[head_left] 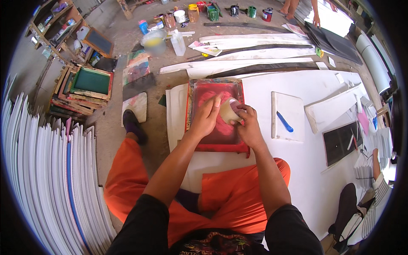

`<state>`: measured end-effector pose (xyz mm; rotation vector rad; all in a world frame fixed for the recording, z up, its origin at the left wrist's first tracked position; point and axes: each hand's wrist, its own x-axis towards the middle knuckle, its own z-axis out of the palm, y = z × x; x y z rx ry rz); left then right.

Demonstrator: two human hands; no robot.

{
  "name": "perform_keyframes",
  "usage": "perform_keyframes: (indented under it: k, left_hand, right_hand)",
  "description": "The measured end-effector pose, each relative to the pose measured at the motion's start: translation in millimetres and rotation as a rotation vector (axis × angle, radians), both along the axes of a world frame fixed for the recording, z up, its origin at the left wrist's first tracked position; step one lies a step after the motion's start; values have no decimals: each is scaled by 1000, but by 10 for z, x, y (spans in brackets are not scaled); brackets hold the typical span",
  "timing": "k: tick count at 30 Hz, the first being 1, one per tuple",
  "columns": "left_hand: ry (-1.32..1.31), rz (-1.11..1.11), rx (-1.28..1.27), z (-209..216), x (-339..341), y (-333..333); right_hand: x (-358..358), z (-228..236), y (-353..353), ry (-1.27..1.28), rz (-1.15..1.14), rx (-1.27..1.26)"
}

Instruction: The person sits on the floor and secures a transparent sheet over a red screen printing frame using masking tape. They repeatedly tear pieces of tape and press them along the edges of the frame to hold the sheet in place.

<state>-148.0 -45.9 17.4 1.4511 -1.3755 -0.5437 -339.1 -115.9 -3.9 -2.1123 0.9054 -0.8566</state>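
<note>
My right hand (250, 126) is gripping a cream roll (227, 113) over the red printing screen (221, 148); my left hand (206, 115) is pointing straight-fingered beside it. The screen's long axis is running away from me, white sheet (259, 87) spreading off its right edge.

Brt daylight, blown-out glare top R; fisheye bends L sheets (42, 178), rim blk; tub (154, 50) blurry.

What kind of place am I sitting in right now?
Probably a small screen-printing workshop: a red frame with stained mesh lies in front of you, more wooden frames are stacked to your left, and paint-smeared cans stand beyond.
</note>
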Motion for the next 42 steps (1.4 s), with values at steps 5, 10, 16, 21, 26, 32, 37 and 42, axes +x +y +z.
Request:
perform_keyframes:
  k: [5, 10, 16, 21, 26, 32, 37, 42]
  left_hand:
    - [61, -24, 44, -45, 114, 222]
    - [58, 69, -1, -208, 210, 390]
    - [32, 172, -24, -206, 236, 585]
    - [151, 218, -42, -364, 326, 619]
    - [95, 261, -119, -481, 406, 613]
    - [100, 340, -52, -501, 421, 632]
    - [42, 416, 3, -489, 440, 696]
    - [-6, 471, -24, -443, 348, 691]
  right_hand:
    - [194, 108, 197, 83, 36, -18]
    - [378, 142, 356, 146, -22, -76]
    - [515, 212, 494, 234, -42, -53]
    - [622, 137, 549, 250, -10, -112]
    - [670, 135, 604, 277, 19, -96]
    - [703, 204, 615, 279, 139, -54]
    - [681, 280, 750, 108, 217, 86]
    - [622, -49, 689, 139, 207, -209]
